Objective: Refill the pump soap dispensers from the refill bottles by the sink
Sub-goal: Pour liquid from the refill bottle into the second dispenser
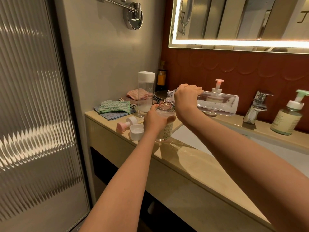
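Observation:
My left hand [154, 120] grips an uncapped clear soap dispenser [167, 129] standing on the beige counter [192, 163]. My right hand [185, 97] holds a clear refill bottle [217, 104] tipped on its side, with its threaded mouth over the dispenser's pink neck. A thin stream of liquid runs into the neck. A little liquid lies along the bottle's lower side. The pink-topped pump head [127, 123] lies on the counter to the left, beside a white cap [137, 132]. A second capped clear refill bottle [145, 93] stands upright behind.
Folded cloths [115, 107] and stacked plates [160, 96] sit at the back left. Behind the refill bottle stands a pink-pump dispenser [217, 89]. A chrome tap [257, 106] and a green-pump dispenser [289, 116] stand right of the sink [250, 144]. A wet patch lies on the counter edge.

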The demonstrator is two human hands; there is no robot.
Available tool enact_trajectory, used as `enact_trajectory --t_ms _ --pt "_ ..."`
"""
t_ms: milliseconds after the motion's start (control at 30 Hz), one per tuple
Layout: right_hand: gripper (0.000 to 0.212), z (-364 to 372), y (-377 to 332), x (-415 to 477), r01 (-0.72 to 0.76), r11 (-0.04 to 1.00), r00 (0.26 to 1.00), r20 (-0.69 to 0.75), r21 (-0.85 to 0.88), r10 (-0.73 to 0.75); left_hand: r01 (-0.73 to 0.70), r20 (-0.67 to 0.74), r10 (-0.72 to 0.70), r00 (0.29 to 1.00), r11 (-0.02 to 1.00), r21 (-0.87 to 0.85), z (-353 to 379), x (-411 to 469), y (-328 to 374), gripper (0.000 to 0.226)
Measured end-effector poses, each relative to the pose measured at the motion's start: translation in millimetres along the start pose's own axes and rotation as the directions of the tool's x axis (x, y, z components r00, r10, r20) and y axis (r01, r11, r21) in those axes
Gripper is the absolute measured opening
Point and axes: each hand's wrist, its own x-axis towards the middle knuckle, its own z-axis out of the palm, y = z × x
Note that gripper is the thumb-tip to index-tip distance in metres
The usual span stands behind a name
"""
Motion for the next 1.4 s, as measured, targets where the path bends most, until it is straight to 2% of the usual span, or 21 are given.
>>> enact_trajectory --t_ms 700,1400 --pt "0.048 -1.5 0.4 -2.5 0.004 1.0 1.0 -0.009 0.026 -0.003 -0.009 0.004 0.009 1.0 1.0 0.015 -1.1 -0.4 0.2 0.079" --pt "0.049 2.4 -2.0 0.1 0.011 0.999 0.999 -0.039 -0.048 -0.013 -0.007 0.016 0.006 1.0 0.999 0.043 -0.9 1.3 -0.3 0.079"
